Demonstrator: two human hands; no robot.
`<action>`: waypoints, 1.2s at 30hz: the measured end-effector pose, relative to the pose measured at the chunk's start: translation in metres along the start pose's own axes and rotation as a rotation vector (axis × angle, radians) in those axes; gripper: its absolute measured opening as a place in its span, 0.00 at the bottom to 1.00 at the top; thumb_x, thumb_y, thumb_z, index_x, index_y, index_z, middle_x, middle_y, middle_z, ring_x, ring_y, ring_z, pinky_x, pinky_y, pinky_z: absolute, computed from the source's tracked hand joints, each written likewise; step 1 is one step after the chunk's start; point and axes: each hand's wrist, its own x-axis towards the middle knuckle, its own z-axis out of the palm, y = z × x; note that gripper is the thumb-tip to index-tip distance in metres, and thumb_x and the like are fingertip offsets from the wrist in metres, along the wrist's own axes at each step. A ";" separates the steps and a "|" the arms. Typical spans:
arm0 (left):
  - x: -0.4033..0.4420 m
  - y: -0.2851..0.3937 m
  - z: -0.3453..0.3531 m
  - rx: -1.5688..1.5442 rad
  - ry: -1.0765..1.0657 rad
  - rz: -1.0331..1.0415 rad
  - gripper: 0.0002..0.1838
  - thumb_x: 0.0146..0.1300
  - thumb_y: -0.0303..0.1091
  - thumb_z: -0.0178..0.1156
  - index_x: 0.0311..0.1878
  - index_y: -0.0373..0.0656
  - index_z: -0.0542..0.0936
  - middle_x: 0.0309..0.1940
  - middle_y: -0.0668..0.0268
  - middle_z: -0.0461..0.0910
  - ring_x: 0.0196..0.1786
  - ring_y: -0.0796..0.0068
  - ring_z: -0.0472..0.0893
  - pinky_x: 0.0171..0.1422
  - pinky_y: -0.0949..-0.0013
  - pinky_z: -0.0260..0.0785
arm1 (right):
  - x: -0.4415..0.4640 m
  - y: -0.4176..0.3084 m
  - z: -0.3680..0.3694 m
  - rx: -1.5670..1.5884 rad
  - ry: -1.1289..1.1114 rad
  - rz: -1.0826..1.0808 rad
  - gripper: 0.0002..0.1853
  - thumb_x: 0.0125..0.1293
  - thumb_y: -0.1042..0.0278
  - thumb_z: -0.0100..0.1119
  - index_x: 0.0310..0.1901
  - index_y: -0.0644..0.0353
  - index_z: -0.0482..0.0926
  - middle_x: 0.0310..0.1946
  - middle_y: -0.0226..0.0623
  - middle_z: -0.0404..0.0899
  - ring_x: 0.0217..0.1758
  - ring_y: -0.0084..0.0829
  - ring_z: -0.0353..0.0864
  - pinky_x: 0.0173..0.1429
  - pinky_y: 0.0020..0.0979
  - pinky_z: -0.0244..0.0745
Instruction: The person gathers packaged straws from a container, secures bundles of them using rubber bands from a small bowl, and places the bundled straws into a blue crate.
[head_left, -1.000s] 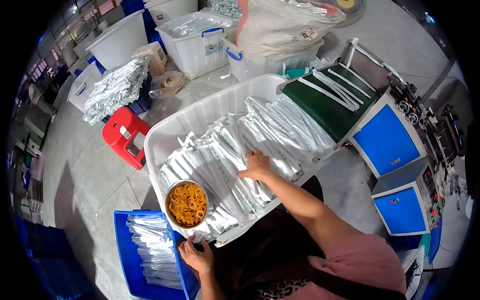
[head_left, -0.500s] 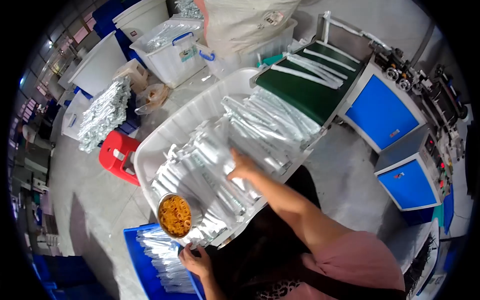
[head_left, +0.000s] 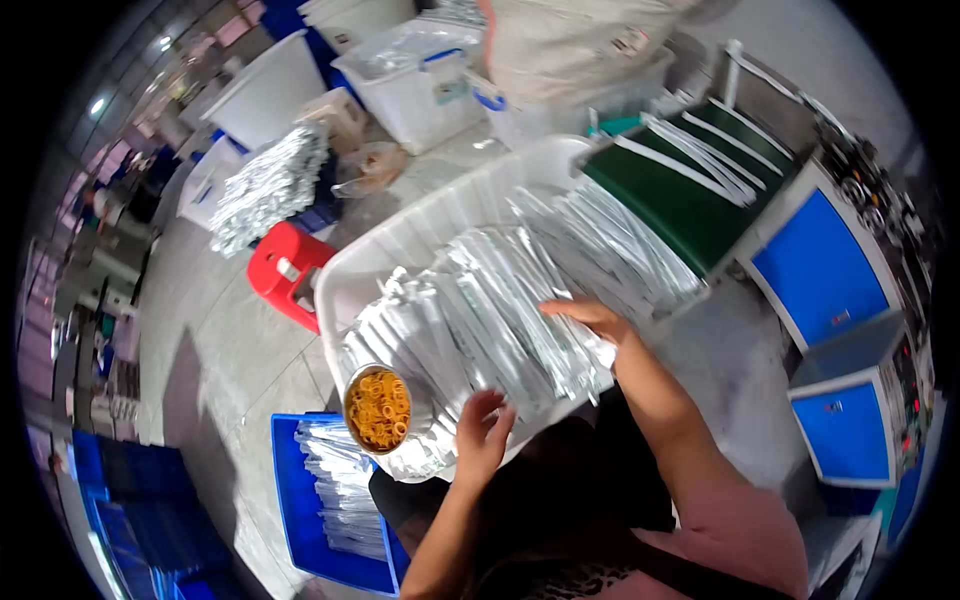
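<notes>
Many long, thin packets in silvery-white wrap [head_left: 500, 290] lie side by side in a large white plastic tub [head_left: 355, 262]. My right hand [head_left: 592, 318] is over the right part of these packets, its fingers stretched out and nothing visibly gripped. My left hand [head_left: 484, 432] is raised at the near edge of the tub, fingers loosely bent and apart, holding nothing I can see. To its left, a round metal bowl of orange-yellow rubber bands [head_left: 378, 408] sits on the packets at the tub's near left corner.
A green conveyor belt [head_left: 660, 205] carrying several strips ends over the tub's far right. Blue-doored machines [head_left: 825, 260] stand at right. A blue bin [head_left: 290, 500] of packets is at lower left, a red stool [head_left: 285, 262] beside the tub. White bins [head_left: 400, 90] are behind.
My left hand has risen from the blue bin's edge to the tub's near edge. My right hand has shifted right over the packets. The whole view has swung, moving the scene rightward.
</notes>
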 end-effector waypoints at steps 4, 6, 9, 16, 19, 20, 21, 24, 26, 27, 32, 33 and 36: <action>0.137 -0.077 0.034 -0.384 -0.416 -0.559 0.29 0.59 0.52 0.53 0.53 0.35 0.71 0.42 0.65 0.74 0.42 0.74 0.72 0.46 0.73 0.64 | -0.036 0.001 0.029 0.089 -0.069 -0.158 0.18 0.57 0.66 0.60 0.48 0.64 0.73 0.38 0.35 0.77 0.38 0.25 0.78 0.41 0.26 0.73; 0.122 -0.004 0.055 -0.756 -0.244 -0.570 0.24 0.54 0.46 0.61 0.47 0.37 0.75 0.39 0.62 0.78 0.44 0.69 0.75 0.46 0.67 0.69 | -0.026 0.018 0.025 -0.089 0.082 -0.156 0.19 0.57 0.68 0.59 0.49 0.65 0.70 0.37 0.36 0.77 0.38 0.26 0.77 0.41 0.26 0.73; 0.144 -0.034 0.058 -0.952 -0.274 -0.730 0.18 0.52 0.36 0.62 0.45 0.37 0.74 0.37 0.60 0.78 0.33 0.66 0.80 0.37 0.65 0.76 | -0.009 0.026 0.018 -0.246 0.161 -0.191 0.18 0.56 0.70 0.59 0.47 0.67 0.71 0.36 0.35 0.76 0.35 0.24 0.75 0.38 0.26 0.71; 0.147 -0.034 0.079 -0.608 0.189 -0.494 0.21 0.44 0.27 0.65 0.43 0.31 0.74 0.35 0.55 0.77 0.32 0.62 0.79 0.35 0.60 0.74 | 0.007 0.029 -0.001 -0.299 0.321 -0.236 0.10 0.52 0.73 0.59 0.35 0.67 0.74 0.28 0.35 0.75 0.29 0.25 0.73 0.33 0.29 0.69; 0.145 -0.017 0.077 -0.414 0.315 -0.492 0.22 0.42 0.26 0.65 0.43 0.28 0.73 0.34 0.53 0.77 0.31 0.61 0.79 0.34 0.60 0.73 | 0.010 0.032 -0.013 -0.224 0.423 -0.261 0.10 0.52 0.74 0.58 0.36 0.67 0.73 0.28 0.35 0.75 0.28 0.25 0.73 0.32 0.29 0.69; 0.146 -0.012 0.076 -0.354 0.351 -0.522 0.22 0.41 0.26 0.65 0.42 0.27 0.73 0.34 0.53 0.77 0.31 0.60 0.79 0.34 0.60 0.73 | 0.010 0.030 -0.017 -0.223 0.421 -0.233 0.09 0.53 0.75 0.57 0.35 0.68 0.72 0.28 0.37 0.75 0.29 0.27 0.75 0.32 0.29 0.70; 0.146 -0.008 0.076 -0.293 0.384 -0.551 0.23 0.41 0.26 0.66 0.42 0.27 0.73 0.34 0.53 0.77 0.31 0.60 0.79 0.34 0.60 0.73 | 0.010 0.028 -0.017 -0.226 0.421 -0.236 0.09 0.53 0.75 0.57 0.35 0.68 0.72 0.28 0.37 0.75 0.29 0.27 0.75 0.32 0.29 0.70; 0.142 -0.011 0.071 -0.359 0.411 -0.400 0.21 0.41 0.27 0.65 0.41 0.29 0.74 0.33 0.54 0.77 0.31 0.62 0.78 0.32 0.62 0.71 | 0.020 0.029 -0.024 -0.304 0.611 -0.160 0.14 0.52 0.75 0.57 0.41 0.70 0.71 0.28 0.43 0.76 0.32 0.40 0.78 0.37 0.34 0.74; 0.126 0.000 0.064 -0.408 0.429 -0.268 0.19 0.41 0.28 0.64 0.38 0.30 0.75 0.31 0.55 0.77 0.29 0.64 0.77 0.30 0.64 0.69 | 0.036 0.049 -0.051 -1.097 0.590 -0.489 0.22 0.50 0.74 0.58 0.47 0.72 0.69 0.36 0.52 0.76 0.41 0.50 0.76 0.48 0.38 0.71; 0.122 0.010 0.054 -0.513 0.316 -0.338 0.19 0.45 0.30 0.61 0.41 0.30 0.74 0.34 0.54 0.77 0.32 0.62 0.78 0.34 0.61 0.71 | 0.029 0.045 -0.038 -1.316 0.818 -0.459 0.25 0.49 0.75 0.56 0.52 0.66 0.67 0.46 0.56 0.71 0.53 0.52 0.68 0.60 0.41 0.60; 0.107 0.031 0.022 -0.916 -0.283 -0.425 0.21 0.53 0.37 0.54 0.47 0.34 0.72 0.42 0.52 0.76 0.40 0.58 0.79 0.46 0.54 0.74 | -0.027 -0.010 0.030 -0.481 0.449 -0.728 0.26 0.56 0.71 0.57 0.56 0.66 0.63 0.54 0.49 0.66 0.48 0.37 0.74 0.51 0.31 0.69; 0.102 0.021 0.019 -0.960 -0.326 -0.417 0.21 0.52 0.39 0.56 0.47 0.35 0.73 0.41 0.52 0.76 0.40 0.58 0.79 0.47 0.54 0.73 | -0.026 -0.011 0.037 -0.418 0.356 -0.776 0.28 0.57 0.70 0.57 0.59 0.65 0.60 0.52 0.46 0.68 0.46 0.34 0.75 0.49 0.29 0.70; 0.063 -0.036 0.005 0.083 -0.204 0.850 0.27 0.54 0.52 0.55 0.50 0.41 0.72 0.49 0.58 0.73 0.56 0.62 0.69 0.60 0.63 0.60 | -0.026 -0.019 0.089 -0.299 0.258 -0.737 0.34 0.56 0.70 0.58 0.63 0.63 0.53 0.56 0.43 0.63 0.53 0.34 0.69 0.56 0.32 0.64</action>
